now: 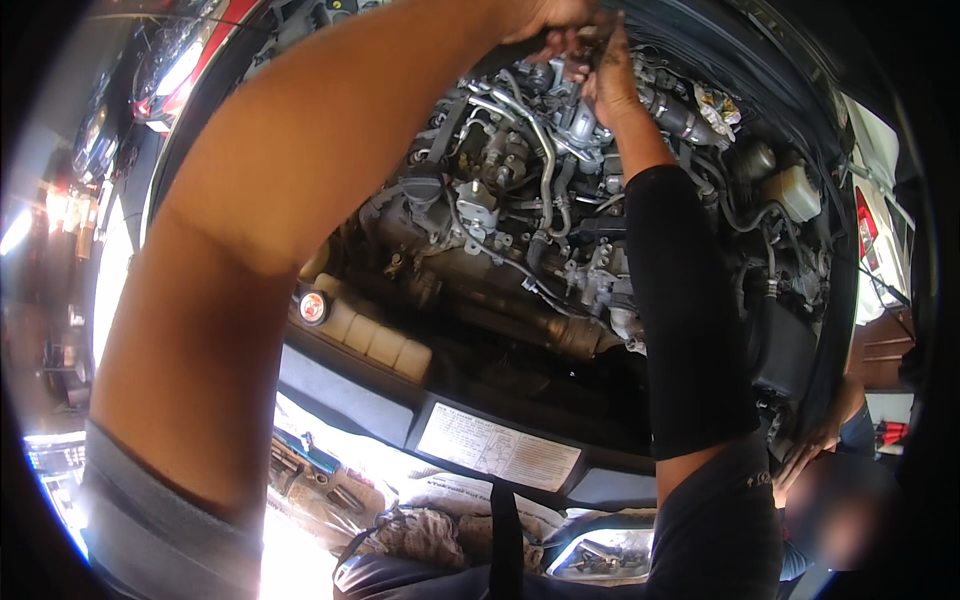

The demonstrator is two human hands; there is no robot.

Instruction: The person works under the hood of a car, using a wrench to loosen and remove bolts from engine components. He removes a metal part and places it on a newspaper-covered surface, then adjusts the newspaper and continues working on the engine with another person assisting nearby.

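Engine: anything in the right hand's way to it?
Nothing visible stands between the right hand and the engine at its far side. The left hand is close in on the right hand's left; what the fingers cover is hidden.

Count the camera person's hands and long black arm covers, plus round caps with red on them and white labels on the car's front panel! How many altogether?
Hands: 2, the left hand and right hand
Long black arm cover: 1
Round cap with red: 1
White label: 1
Total: 5
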